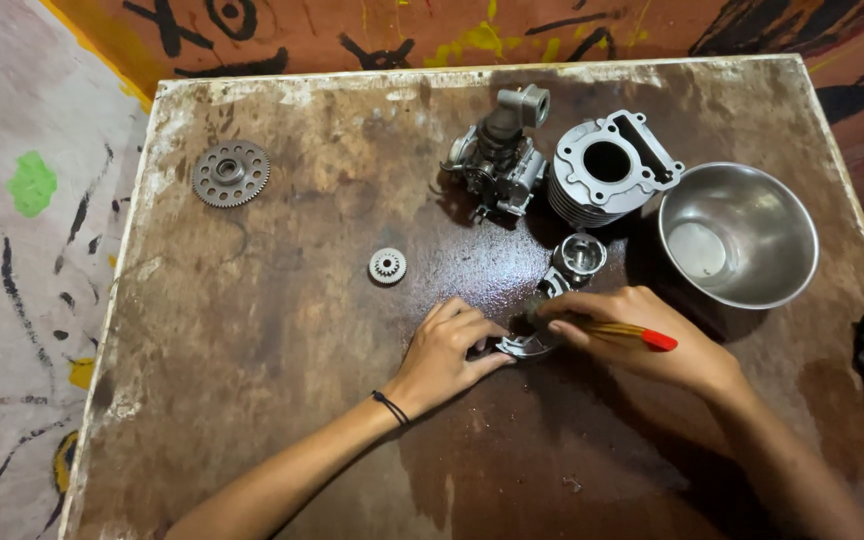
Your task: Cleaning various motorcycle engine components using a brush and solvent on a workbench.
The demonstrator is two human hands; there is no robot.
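Head view: hands [552, 345] mid-table [252, 420]; steel bowl [742, 235] near right edge.

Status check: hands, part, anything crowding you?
Left hand pins small metal part. Right hand holds brush on it. Piston close behind.

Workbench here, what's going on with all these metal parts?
A person is working on a stained brown table. The left hand pins a small shiny metal part to the surface, while the right hand holds a red-tipped tool against it. A piston sits just above the hands. Further back are a finned engine cylinder, a carburetor-like assembly and a steel bowl. A large gear and a small gear lie apart to the left.
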